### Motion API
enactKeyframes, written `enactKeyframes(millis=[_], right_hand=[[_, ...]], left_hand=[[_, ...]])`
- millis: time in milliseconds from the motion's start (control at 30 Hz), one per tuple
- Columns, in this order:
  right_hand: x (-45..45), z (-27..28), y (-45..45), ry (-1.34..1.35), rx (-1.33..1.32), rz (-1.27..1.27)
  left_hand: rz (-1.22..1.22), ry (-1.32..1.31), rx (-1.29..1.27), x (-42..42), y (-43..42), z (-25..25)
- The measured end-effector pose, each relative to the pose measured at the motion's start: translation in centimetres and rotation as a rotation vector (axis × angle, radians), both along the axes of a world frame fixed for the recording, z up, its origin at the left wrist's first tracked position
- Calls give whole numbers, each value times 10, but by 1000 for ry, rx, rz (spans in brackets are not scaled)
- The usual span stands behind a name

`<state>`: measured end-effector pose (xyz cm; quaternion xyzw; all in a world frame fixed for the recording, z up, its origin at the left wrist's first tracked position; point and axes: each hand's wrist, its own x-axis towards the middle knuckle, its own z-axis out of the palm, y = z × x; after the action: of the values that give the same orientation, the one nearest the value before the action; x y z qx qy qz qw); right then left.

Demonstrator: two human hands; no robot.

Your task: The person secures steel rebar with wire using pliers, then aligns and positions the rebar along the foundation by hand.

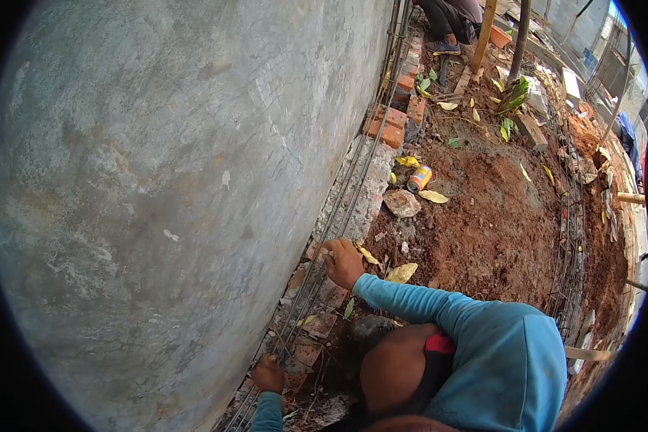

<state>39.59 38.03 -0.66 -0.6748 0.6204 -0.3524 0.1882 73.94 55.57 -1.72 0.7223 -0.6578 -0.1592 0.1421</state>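
Note:
Long thin steel bars (349, 198) run along the foot of a grey plastered wall (187, 180), over broken brick and rubble. My right hand (344, 263) reaches across to the bars, its fingers curled closed at them. Lower down, my left hand (268, 374) is closed beside the same bars, with its fingertips on something thin that I cannot make out. Both arms wear blue sleeves. A bare knee (396, 367) is near the bottom, between the two arms.
Red bricks (387, 127) lie against the wall. On the reddish soil (482, 216) are a yellow can (419, 178), a stone (402, 203) and leaves. Wooden poles (484, 36) rise at the top, near a crouching person (446, 21). More steel bars (570, 237) run down the right.

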Motion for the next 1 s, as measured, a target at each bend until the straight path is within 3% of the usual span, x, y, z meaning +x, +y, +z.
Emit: enactKeyframes(millis=[67, 100, 167, 300, 400, 500, 600, 700, 767, 1000], right_hand=[[-11, -15, -5, -158, 212, -361], [-18, -19, -6, -161, 217, -363], [-32, -18, -13, -115, 544, -356], [-43, -17, -39, -148, 900, -175], [-42, -26, -44, -71, 746, -248], [-40, -15, -46, 46, 795, -217], [-44, -5, -48, 18, 821, -217], [-44, 4, -57, 51, 878, -244], [-42, 8, -59, 77, 852, -252], [-45, 12, -61, 157, 821, -251]], left_hand=[[19, 32, 104, -11, -13, 18], [17, 28, 108, -16, -17, 22], [49, -26, 230, -21, -21, 28], [18, -54, 298, -17, -21, 25], [13, -4, 188, -18, -21, 22], [39, 9, 250, -21, -20, 27], [-5, 5, 110, -19, -18, 19], [-36, -10, 124, -20, -20, 25], [-41, -78, 304, -23, -23, 35], [15, -29, 216, -23, -21, 25]])
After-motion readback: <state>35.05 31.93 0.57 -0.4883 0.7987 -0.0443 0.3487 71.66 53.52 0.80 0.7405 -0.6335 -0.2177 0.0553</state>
